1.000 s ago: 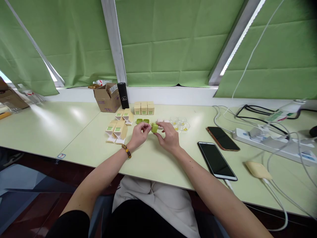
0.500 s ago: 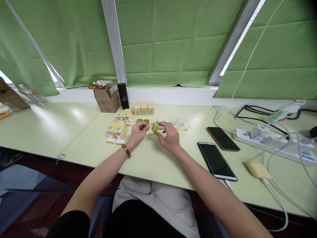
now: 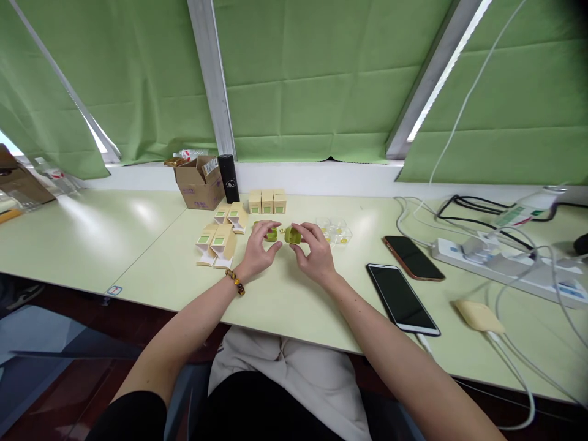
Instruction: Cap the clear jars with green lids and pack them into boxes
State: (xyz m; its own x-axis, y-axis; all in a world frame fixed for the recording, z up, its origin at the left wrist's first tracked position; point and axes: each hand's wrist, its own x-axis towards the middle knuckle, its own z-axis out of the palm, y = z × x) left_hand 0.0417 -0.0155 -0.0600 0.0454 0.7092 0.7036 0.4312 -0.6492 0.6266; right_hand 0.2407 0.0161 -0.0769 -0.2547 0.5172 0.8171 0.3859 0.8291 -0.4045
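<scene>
My left hand (image 3: 258,248) has its thumb and fingers closed around a small green box (image 3: 272,234). My right hand (image 3: 315,252) grips another small green box (image 3: 292,235) by its top and bottom; its hollow side faces left. Between the two boxes, small gold-coloured pieces (image 3: 282,231) show, too tiny to name. Just behind my left fingers a bit of further green shows, mostly hidden. Folded cream cartons (image 3: 223,240) with green labels stand left of my left hand. Clear round cups (image 3: 339,231) with yellow bits sit beyond my right hand.
Three closed cream boxes (image 3: 267,201) stand at the back, beside a black cylinder (image 3: 228,177) and an open cardboard box (image 3: 199,182). To the right lie two phones (image 3: 404,298), a power strip (image 3: 509,269), a cream charger case (image 3: 479,316) and tangled cables.
My left fingers have let go of the thin gold piece, spread wider, and now close around a green box. My right hand has turned its box so the hollow side shows.
</scene>
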